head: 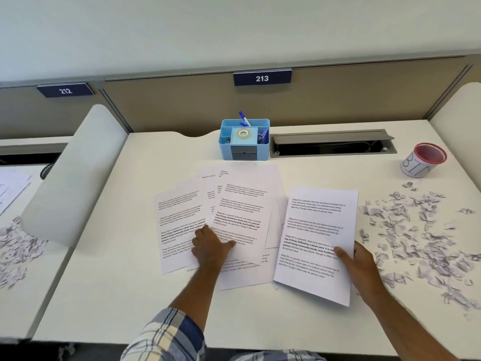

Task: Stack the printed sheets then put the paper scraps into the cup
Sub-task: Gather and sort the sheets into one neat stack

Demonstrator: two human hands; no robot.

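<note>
The left hand (210, 243) is resting on the spread printed sheets (234, 217) in the middle of the white tabletop (117, 295), with its fingers lying rather flat and pressing on the paper, not grasping it. These sheets are overlapping each other like a fan. The right hand (360, 264) is gripping a separate sheet (316, 243) at its right edge, the thumb lying on top of the printed side; this sheet is sitting just beside the fan, on its right. Many paper scraps (421, 235) are lying scattered on the right part of the tabletop. The cup (423, 160), white with a red rim, is standing upright behind the scraps, near the far right corner. A blue organizer (244, 139) is standing behind the sheets.
</note>
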